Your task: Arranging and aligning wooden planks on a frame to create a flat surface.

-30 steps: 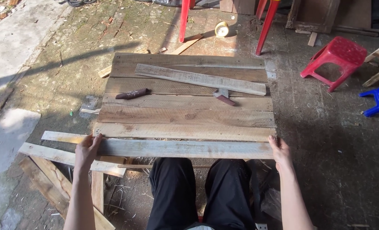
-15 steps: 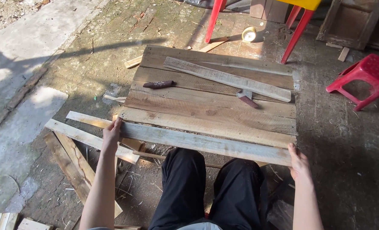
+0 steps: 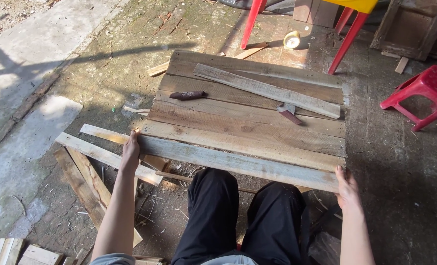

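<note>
Both hands on the nearest plank (image 3: 238, 162) of the wooden panel (image 3: 248, 115), one at each end, wide apart. Left hand (image 3: 130, 152) is clamped over the plank's left end, fingers on top. Right hand (image 3: 347, 185) grips the right end at the panel's near right corner.

The grey, weathered plank runs along the panel's near edge, tight against the next board. The panel sits low over the ground, just ahead of the person's knees, black trousers (image 3: 243, 216) below it.

On the panel: a loose long slat (image 3: 267, 91) lies diagonally across the far half. A hammer (image 3: 289, 113) sits just near of it, right of centre; whether they touch I can't tell. A dark-handled tool (image 3: 188, 95) sits near the left edge.

On the ground: scrap boards (image 3: 88, 162) stacked crosswise off the near left corner, a red plastic stool (image 3: 420, 95) well off the right edge, red chair legs (image 3: 343, 46) and a tape roll (image 3: 292, 39) beyond the far edge.
</note>
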